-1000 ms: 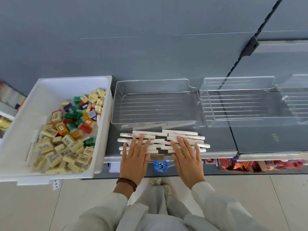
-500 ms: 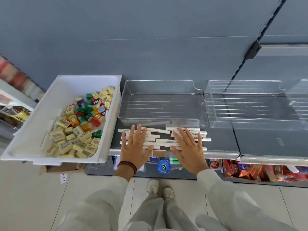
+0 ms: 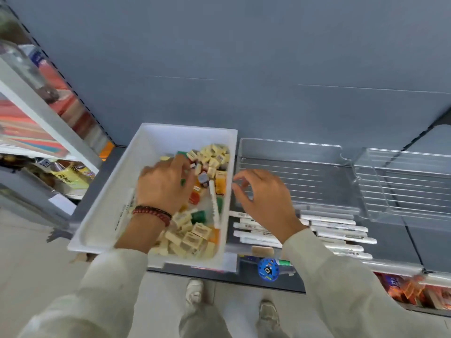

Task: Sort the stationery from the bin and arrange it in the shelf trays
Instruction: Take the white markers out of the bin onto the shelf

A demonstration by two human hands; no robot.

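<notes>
Blurring hides whether left hand [image 3: 163, 186] grips anything in bin [image 3: 107, 215]; right hand [image 3: 266, 198] hangs loose.

bin [image 3: 109, 211]: packed with small boxes [image 3: 195, 235] | clear tray [image 3: 305, 181]: floor open | shelf front [image 3: 395, 248]: pens [image 3: 336, 226] across

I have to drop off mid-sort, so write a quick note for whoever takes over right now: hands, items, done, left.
Left hand: down in the white bin among the small blocks; blur hides whether it grips one.
Right hand: above the bin's right rim, fingers loosely curled, holding nothing.
Done: white pens lie in rows on the shelf in front of the left clear tray.
Left: that tray and the right clear tray hold nothing; a stray pen and the blocks are in the bin.
</notes>
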